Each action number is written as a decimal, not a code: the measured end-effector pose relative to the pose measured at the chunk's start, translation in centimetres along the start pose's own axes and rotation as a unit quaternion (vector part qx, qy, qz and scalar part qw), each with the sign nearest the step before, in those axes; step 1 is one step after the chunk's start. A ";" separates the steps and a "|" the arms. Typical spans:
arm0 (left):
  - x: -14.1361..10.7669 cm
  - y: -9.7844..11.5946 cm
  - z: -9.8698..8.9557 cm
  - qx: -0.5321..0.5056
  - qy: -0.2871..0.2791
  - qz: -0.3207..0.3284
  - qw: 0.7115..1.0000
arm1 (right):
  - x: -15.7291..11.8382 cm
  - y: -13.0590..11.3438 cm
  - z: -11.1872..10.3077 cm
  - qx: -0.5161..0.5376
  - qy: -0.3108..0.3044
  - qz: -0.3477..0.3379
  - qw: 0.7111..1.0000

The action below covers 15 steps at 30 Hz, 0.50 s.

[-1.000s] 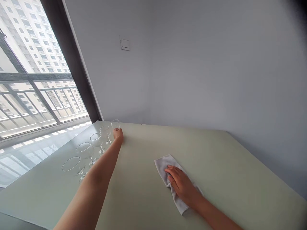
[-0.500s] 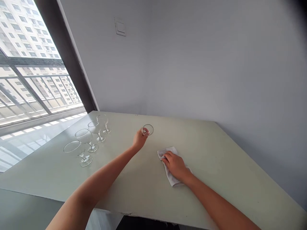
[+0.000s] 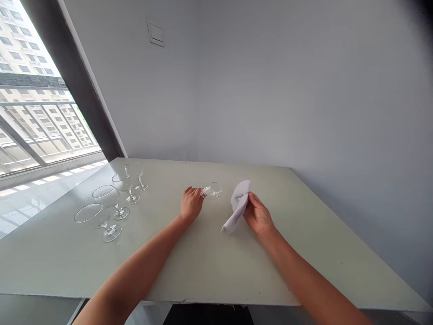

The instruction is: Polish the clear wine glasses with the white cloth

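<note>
Goblet now sideways in L hand

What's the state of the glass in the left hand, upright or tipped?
Tipped: the stemmed glass is held on its side, its bowl pointing sideways out of the left hand.

L forearm & R forearm bare, slim, narrowing to wrists.
</note>
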<state>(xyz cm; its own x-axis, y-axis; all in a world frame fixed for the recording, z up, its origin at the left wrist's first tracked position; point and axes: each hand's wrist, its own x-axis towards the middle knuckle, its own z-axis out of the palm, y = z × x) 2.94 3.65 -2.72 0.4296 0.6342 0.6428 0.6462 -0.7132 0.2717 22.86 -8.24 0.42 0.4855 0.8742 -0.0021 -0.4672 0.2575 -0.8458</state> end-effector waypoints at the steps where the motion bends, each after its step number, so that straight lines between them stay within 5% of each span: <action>1: 0.0 0.1 0.0 -0.004 -0.006 0.000 1.000 | -0.3 -0.1 0.9 -0.012 -0.003 -0.011 1.000; 6: -0.4 0.5 -0.1 -0.007 -0.020 -0.003 1.000 | -1.9 0.6 5.7 -0.177 -0.031 -0.083 0.980; 10: -0.4 0.0 -0.5 0.015 -0.008 -0.008 1.000 | -2.5 2.5 6.8 -0.366 -0.086 -0.134 0.917; 12: -0.3 -0.6 -0.6 0.028 -0.008 -0.007 1.000 | -2.3 3.0 6.4 -0.398 -0.127 -0.116 0.901; 15: -0.2 -1.1 -0.8 0.048 -0.010 0.013 0.999 | -1.9 2.9 5.6 -0.342 -0.219 -0.012 0.914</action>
<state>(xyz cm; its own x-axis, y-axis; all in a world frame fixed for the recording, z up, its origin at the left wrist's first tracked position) 1.65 4.14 -2.57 0.4598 0.6221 0.6337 0.6916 -0.6985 0.1839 16.48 -6.86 0.98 0.0769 0.9912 0.1080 0.1829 0.0925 -0.9788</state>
